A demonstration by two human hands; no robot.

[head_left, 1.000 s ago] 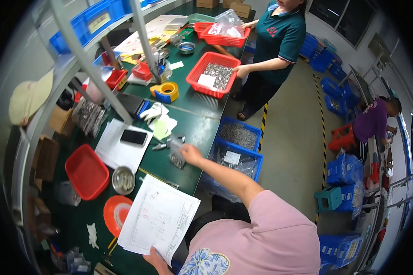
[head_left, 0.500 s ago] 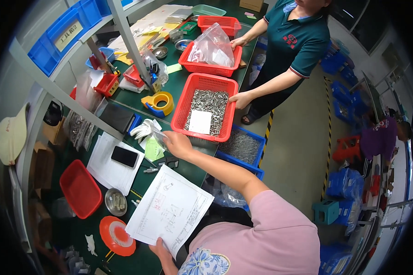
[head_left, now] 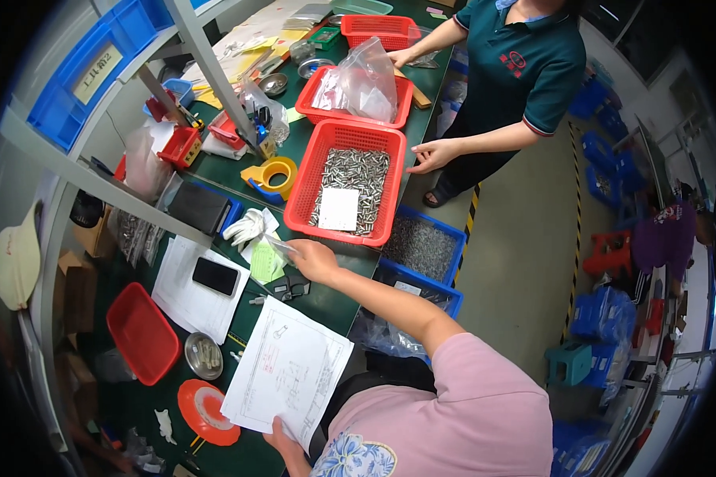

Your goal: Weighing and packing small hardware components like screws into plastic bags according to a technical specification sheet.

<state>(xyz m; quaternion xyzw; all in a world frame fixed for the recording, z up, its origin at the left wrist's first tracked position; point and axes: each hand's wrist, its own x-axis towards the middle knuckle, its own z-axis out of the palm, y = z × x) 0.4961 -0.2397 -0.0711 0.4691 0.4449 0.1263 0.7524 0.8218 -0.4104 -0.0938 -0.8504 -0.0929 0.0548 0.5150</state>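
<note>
My left hand (head_left: 282, 436) grips the lower edge of a white drawing sheet (head_left: 288, 367), thumb on top, above the green table. Out in front, my right hand (head_left: 313, 261) pinches a thin see-through piece of plastic (head_left: 280, 243), beside white gloves (head_left: 245, 228) and a light green slip (head_left: 266, 262). Just beyond it stands a red mesh basket (head_left: 298, 195) of small metal cylinders (head_left: 358, 171), with a white card (head_left: 340, 208) on top. A co-worker's hand (head_left: 437, 155) is near its right rim, fingers apart. Their other hand (head_left: 402, 57) is by another red basket (head_left: 314, 94) holding plastic bags (head_left: 367, 83).
On the table (head_left: 250, 457) are a black phone (head_left: 215, 275) on papers, a red tray (head_left: 142, 334), a metal bowl (head_left: 204, 355), an orange plate (head_left: 208, 412) and a yellow tape roll (head_left: 277, 178). A shelf post (head_left: 219, 71) rises at left. Blue crates (head_left: 423, 245) stand below the table's right edge.
The co-worker's nearer hand has come off the rim of the basket of metal cylinders. Their other hand has shifted back from the bag basket. My hands keep their holds; the view has shifted slightly.
</note>
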